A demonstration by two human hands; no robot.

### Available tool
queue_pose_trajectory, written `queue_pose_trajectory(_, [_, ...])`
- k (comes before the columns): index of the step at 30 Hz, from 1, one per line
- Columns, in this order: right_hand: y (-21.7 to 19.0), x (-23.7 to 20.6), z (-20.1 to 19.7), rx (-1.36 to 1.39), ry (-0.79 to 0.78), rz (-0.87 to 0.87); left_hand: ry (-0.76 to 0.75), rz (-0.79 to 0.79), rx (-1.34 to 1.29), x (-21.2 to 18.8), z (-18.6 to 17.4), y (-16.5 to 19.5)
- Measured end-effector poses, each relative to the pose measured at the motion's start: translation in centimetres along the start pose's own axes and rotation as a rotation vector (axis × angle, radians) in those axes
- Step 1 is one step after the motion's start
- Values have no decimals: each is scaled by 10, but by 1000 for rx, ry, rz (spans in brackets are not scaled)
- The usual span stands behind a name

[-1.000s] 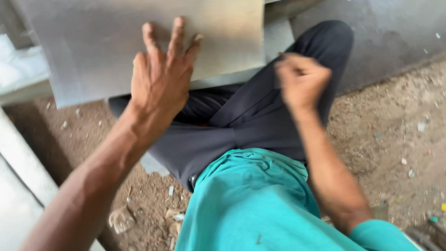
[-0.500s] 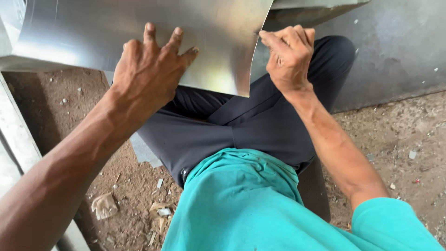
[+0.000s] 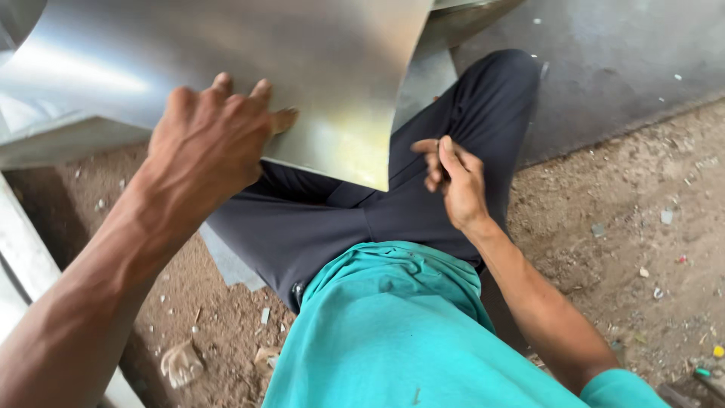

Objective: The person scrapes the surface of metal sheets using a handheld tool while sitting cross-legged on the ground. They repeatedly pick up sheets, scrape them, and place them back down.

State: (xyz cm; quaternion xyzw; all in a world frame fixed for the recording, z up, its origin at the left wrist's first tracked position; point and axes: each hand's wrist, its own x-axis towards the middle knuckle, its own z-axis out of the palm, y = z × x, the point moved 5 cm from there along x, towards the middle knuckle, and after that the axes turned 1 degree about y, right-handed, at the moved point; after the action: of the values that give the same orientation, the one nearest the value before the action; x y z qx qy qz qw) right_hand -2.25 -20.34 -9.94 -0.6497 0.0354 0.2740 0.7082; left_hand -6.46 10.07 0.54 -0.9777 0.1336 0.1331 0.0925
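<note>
Your left hand (image 3: pixel 208 143) is pressed on the near edge of the curved metal sheet (image 3: pixel 249 60), palm over the top face, fingers (image 3: pixel 260 91) spread across the shiny surface, thumb side hidden so I cannot tell whether it wraps under the edge; call it a flat hold on the sheet, not a closed fist; your right hand (image 3: pixel 453 177) has changed: half a second ago it gripped the sheet's right edge, now it is off the metal, hanging just beside the lower right corner (image 3: pixel 381 185), fingers loosely curled, holding nothing that shows; a second ago it was also off the sheet and fisted, so it touched and let go quickly; the sheet itself sits across your lap over the dark trousers (image 3: pixel 355 219), bowed upward at the left where it catches a bright highlight, its right edge falling in front of the raised knee (image 3: pixel 502 83); compared with the earlier frames the sheet reads larger and more curled toward you; my judgement: one hand alone is steadying the sheet now, so the free right corner could spring or slide; teal shirt (image 3: pixel 393 332) fills the bottom; dirt floor (image 3: pixel 627 227) with scattered debris to the right; a grey slab (image 3: pixel 627 53) beyond the knee; more flat metal pieces (image 3: pixel 30 264) at the left edge.
</note>
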Motion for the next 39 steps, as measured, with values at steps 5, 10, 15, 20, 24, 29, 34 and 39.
queue_pose_trajectory(5, [7,20,36,329,-211,317,-162,-195,-245,-17,18,-16])
queue_pose_trajectory(10, [23,24,68,290,-187,238,768,-130,-429,-87,-21,4])
queue_pose_trajectory(15, [30,17,79,220,-159,113,1125,-978,-1736,-129,57,8])
queue_pose_trajectory(20, [24,1,60,227,-143,-42,907,-574,-2561,-96,99,0])
queue_pose_trajectory(24, [8,-28,15,279,-79,-157,762,-862,-2240,-92,107,5])
queue_pose_trajectory(29, [0,-99,-70,272,274,-246,362,-572,-2430,-32,91,66])
queue_pose_trajectory(34, [50,-180,-120,503,665,-209,-104,-166,-2406,67,41,145])
queue_pose_trajectory(39, [99,-227,-109,791,1072,-360,-384,208,-2061,180,-20,254])
